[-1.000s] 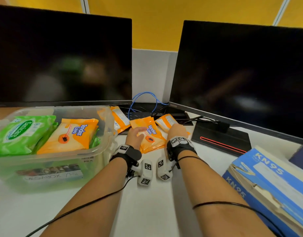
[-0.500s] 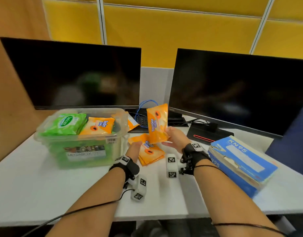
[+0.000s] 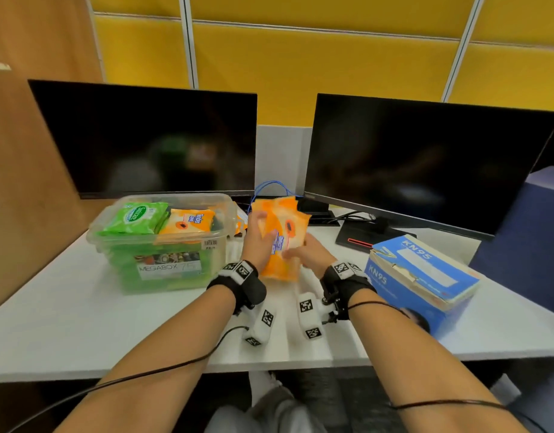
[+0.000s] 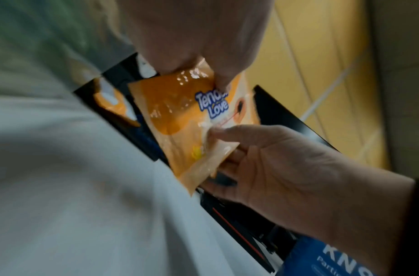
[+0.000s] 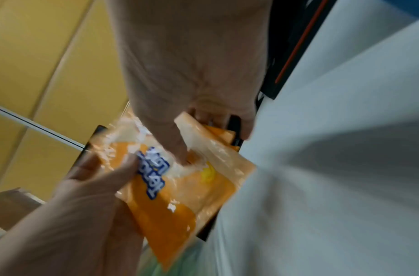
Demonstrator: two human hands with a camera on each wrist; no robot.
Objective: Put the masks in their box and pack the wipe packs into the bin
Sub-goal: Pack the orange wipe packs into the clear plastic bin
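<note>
Both hands hold orange wipe packs

Left hand (image 3: 259,242) & right hand (image 3: 303,254) grip the orange wipe packs (image 3: 282,242) above the desk (image 3: 82,323), next to the bin (image 3: 163,245).

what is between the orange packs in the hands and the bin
Nothing visible. Both hands hold the orange wipe packs above the table, just right of the open bin. A green pack and an orange one already fill its top.

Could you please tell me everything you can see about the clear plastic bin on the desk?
The clear plastic bin sits lidless on the white desk, before the left monitor. Its front carries a MEGABOX label, its rim a small price sticker. A green wipe pack and an orange one lie on top inside, above more green packs. Neither hand touches it.
</note>
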